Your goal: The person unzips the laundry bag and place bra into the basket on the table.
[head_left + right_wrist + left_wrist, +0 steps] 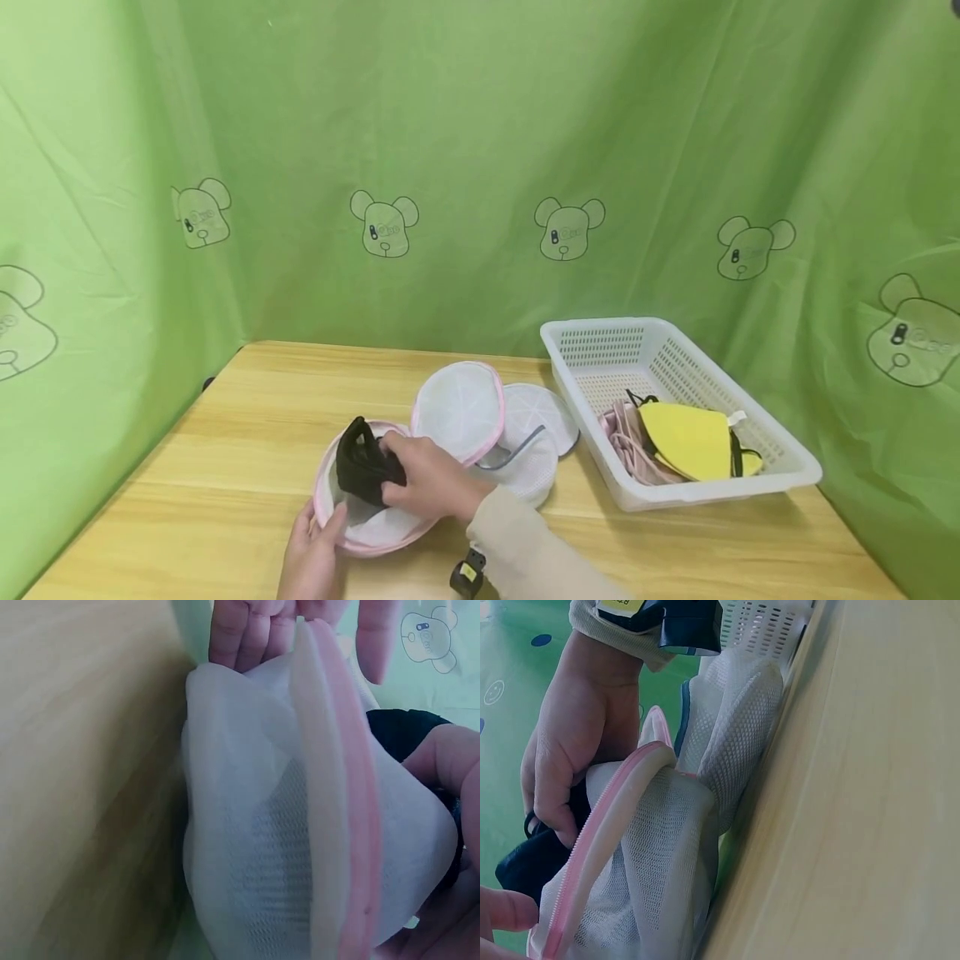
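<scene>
My left hand (pixel 311 550) grips the near-left rim of a white mesh laundry bag (pixel 390 529) with a pink zip, thumb inside the opening. A round white panel (pixel 459 408) edged in pink lies against the bag's far right side. My right hand (pixel 431 479) holds a bunched black cloth piece (pixel 360 467) with a loop on top, at the bag's mouth. In the left wrist view, the black cloth (pixel 536 862) shows behind the pink zip, under the right fingers. From the right wrist, the mesh wall (pixel 255 825) hides much of it.
A second white mesh bag (pixel 528 479) with grey-blue trim lies open to the right. Beyond it stands a white perforated basket (pixel 630 492) holding a yellow cloth piece (pixel 686 437) with black straps and a pink strappy piece (pixel 633 442). Green curtains (pixel 465 275) border the wooden table (pixel 225 467).
</scene>
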`<action>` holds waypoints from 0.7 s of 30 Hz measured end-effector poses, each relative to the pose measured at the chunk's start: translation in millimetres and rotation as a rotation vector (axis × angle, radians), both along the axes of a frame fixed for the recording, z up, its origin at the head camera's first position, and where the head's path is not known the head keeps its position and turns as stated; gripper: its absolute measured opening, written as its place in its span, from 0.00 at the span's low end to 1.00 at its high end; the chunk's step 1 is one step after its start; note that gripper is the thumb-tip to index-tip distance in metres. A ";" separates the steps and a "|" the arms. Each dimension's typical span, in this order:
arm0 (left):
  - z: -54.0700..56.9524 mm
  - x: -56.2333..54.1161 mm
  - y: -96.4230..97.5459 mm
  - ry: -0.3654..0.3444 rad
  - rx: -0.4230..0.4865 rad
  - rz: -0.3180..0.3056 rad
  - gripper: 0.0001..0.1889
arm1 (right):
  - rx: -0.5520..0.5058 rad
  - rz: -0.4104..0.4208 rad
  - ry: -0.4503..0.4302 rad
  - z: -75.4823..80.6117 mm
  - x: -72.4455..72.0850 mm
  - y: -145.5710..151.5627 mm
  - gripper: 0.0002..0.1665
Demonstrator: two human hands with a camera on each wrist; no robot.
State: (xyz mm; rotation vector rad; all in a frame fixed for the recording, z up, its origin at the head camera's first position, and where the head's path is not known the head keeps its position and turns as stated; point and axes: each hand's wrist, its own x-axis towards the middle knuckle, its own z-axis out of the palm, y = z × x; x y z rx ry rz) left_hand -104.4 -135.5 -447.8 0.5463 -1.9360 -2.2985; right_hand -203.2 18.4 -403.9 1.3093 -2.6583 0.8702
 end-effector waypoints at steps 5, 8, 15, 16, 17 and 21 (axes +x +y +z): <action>-0.5 0.4 0.1 0.000 -0.011 0.005 0.37 | -0.043 -0.011 -0.015 3.3 -1.9 4.1 0.19; -0.6 1.1 -0.4 -0.004 -0.012 -0.001 0.38 | -0.059 -0.021 -0.026 4.9 -2.8 5.0 0.19; 0.3 1.0 -0.4 -0.012 0.019 -0.013 0.39 | -0.099 -0.048 -0.054 9.3 -3.7 5.9 0.19; 0.5 1.0 -0.4 -0.012 0.021 -0.015 0.39 | -0.102 -0.050 -0.056 10.4 -3.5 6.1 0.19; 0.7 1.1 -0.4 -0.012 0.022 -0.017 0.39 | -0.103 -0.053 -0.057 11.3 -3.4 6.4 0.19; 1.5 1.6 -0.1 -0.014 0.016 -0.018 0.38 | -0.111 -0.064 -0.056 15.5 -3.1 7.8 0.19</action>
